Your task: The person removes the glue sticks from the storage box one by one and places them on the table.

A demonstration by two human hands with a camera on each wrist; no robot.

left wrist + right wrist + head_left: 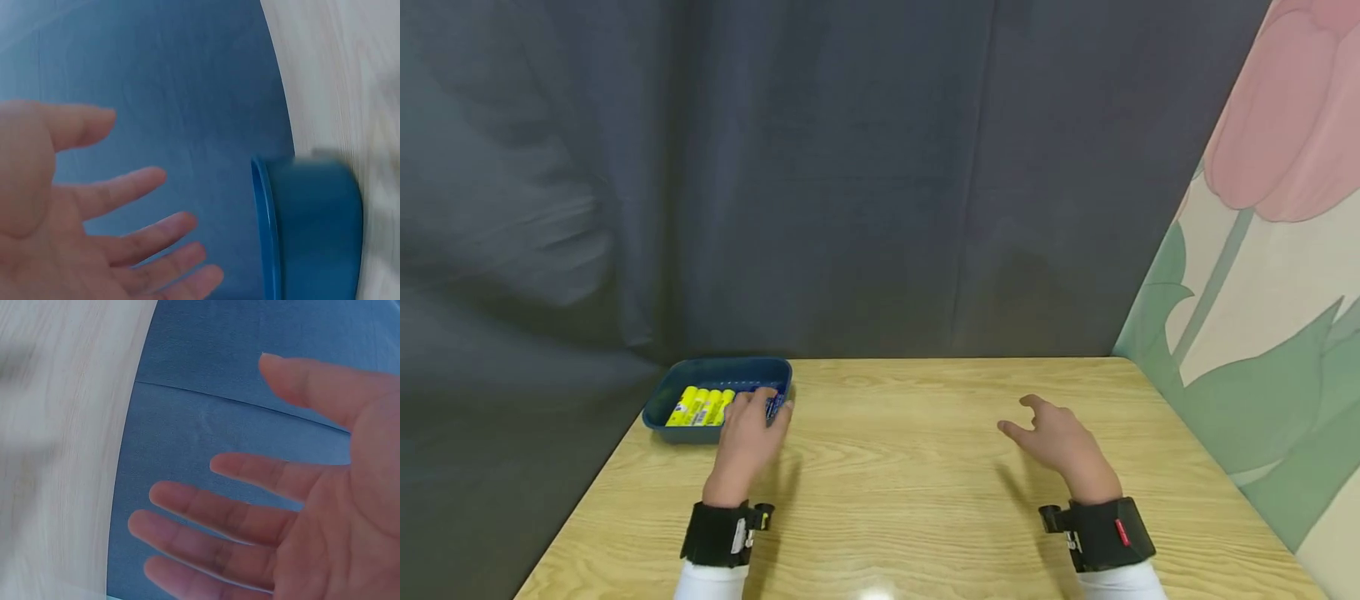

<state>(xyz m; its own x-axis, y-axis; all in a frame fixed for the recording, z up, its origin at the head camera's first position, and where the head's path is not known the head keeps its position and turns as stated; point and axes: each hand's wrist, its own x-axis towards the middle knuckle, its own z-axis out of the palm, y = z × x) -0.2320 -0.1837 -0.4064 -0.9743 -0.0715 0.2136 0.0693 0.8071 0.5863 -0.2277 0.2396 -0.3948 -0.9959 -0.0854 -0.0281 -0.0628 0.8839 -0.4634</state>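
At the table's back left stands a dark blue plastic tray [730,367]. Inside it, several yellow batteries [702,407] lie side by side, and dark blue batteries [772,406] show at its right end, partly covered by my left hand. My left hand [748,437] hovers over the tray's near right side, its fingers spread and relaxed with nothing in them. In the left wrist view those fingers are apart from the tray's wall [315,231]. Over the right part of the table, my right hand [1060,442] is held in the air, fingers extended and holding nothing.
The light wooden table [895,467] reaches back to a dark curtain [865,183] along its far edge and left side. To the right rises a wall [1277,333] painted with a pink tulip and green leaves. Black camera bands [718,533] circle both wrists.
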